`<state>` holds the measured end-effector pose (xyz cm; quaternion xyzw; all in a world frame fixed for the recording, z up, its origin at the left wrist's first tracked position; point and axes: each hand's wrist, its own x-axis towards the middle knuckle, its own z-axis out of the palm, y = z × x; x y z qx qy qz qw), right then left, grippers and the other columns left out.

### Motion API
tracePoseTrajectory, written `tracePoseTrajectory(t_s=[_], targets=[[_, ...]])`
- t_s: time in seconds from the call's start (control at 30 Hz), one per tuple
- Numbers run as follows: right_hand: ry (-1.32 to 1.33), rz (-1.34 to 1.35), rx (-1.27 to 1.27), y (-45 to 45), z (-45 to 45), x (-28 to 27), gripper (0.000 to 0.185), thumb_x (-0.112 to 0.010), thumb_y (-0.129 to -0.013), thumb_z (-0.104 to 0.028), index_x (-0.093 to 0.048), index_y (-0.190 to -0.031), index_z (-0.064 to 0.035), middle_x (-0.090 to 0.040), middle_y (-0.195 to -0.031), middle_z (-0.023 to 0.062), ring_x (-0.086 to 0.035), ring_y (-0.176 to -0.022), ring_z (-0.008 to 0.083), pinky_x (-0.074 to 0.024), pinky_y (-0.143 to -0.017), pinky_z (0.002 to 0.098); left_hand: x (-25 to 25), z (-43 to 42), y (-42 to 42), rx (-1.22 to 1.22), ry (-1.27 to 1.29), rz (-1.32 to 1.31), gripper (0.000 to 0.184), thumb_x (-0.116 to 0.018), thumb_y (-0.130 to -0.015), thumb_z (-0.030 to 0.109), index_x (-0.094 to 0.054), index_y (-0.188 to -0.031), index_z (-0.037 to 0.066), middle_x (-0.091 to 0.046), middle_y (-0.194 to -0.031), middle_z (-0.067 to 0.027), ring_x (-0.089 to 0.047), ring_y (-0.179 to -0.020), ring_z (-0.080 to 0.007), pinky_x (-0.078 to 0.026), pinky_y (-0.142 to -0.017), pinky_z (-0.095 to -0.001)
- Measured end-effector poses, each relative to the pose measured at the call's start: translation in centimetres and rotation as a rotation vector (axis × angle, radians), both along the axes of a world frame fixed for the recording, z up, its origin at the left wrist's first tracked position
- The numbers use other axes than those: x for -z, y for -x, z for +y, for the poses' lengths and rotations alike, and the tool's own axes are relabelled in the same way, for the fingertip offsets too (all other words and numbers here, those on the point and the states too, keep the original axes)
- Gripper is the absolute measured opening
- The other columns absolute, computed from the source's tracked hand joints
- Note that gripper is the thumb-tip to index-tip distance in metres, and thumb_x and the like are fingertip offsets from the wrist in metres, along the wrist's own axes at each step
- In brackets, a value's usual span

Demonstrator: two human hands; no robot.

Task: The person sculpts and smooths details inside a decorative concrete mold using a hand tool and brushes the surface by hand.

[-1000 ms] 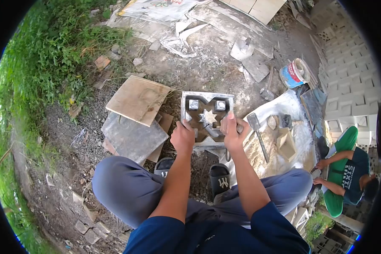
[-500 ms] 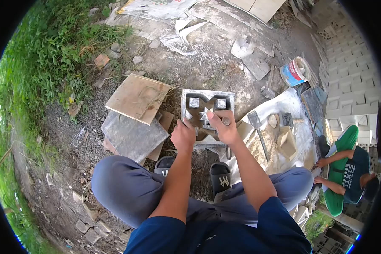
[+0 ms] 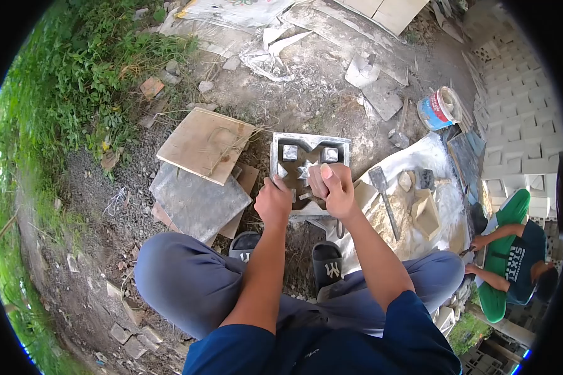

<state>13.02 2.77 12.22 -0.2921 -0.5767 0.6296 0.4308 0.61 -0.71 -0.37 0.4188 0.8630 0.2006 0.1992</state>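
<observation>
A square metal mold lies on the ground in front of my feet, with square blocks in its far corners and a star-shaped piece at its centre. My left hand is closed around the mold's left wall near the front corner. Over the right half of the mold is my right hand, its fingers curled around something I cannot make out. That hand covers part of the star and the mold's right inner side.
Stacked boards lie left of the mold. On the right, a white sheet holds sand, a trowel, a box-like block and stones. A paint bucket stands beyond. Another person sits at the far right.
My right hand has moved from the mold's right wall inward over its centre and turned. My left hand keeps its place on the left wall. The view has shifted slightly.
</observation>
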Motion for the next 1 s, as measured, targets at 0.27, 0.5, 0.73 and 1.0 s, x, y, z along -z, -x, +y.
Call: tracePoseTrajectory(t_s=[0.27, 0.5, 0.73, 1.0], targets=[[0.041, 0.089, 0.079, 0.5, -0.2, -1.0, 0.061, -0.049, -0.107, -0.045, -0.032, -0.064, -0.0047, -0.031, -0.057, -0.0036, -0.028, -0.052, 0.0077, -0.0211, -0.048, 0.0295, -0.1, 0.0, 0.0, 0.0, 0.012, -0.004, 0.045, -0.039, -0.105, 0.04, -0.064, -0.093, 0.004, -0.071, -0.082, -0.0239, -0.07, -0.078, -0.046, -0.055, -0.07, -0.0575], [-0.019, 0.032, 0.096, 0.3, -0.8, -1.0, 0.067, -0.045, -0.107, -0.05, -0.034, -0.058, -0.0048, -0.033, -0.053, -0.0014, -0.029, -0.051, 0.0089, -0.022, -0.048, 0.0294, 0.0, 0.0, 0.0, -0.001, 0.006, 0.004, 0.044, -0.04, -0.105, 0.039, -0.063, -0.092, 0.003, -0.071, -0.081, -0.0236, -0.069, -0.078, -0.0462, -0.055, -0.069, -0.0569], [0.058, -0.003, 0.027, 0.7, -0.9, -1.6, 0.067, -0.045, -0.107, -0.051, -0.033, -0.058, -0.0064, -0.031, -0.054, -0.0014, -0.028, -0.052, 0.0096, -0.0222, -0.049, 0.0302, 0.3, -0.1, 0.1, 0.011, -0.001, -0.003, 0.045, -0.04, -0.105, 0.04, -0.064, -0.093, 0.003, -0.071, -0.083, -0.024, -0.07, -0.079, -0.0459, -0.055, -0.069, -0.0569], [0.021, -0.027, -0.058, 0.1, -0.2, -2.0, 0.067, -0.041, -0.108, -0.051, -0.031, -0.058, -0.0063, -0.031, -0.053, -0.001, -0.027, -0.051, 0.0096, -0.022, -0.05, 0.0302, 0.6, -0.1, 0.1, 0.013, -0.021, 0.037, 0.042, -0.042, -0.104, 0.039, -0.06, -0.09, 0.004, -0.07, -0.077, -0.0224, -0.07, -0.073, -0.0437, -0.056, -0.064, -0.0545]])
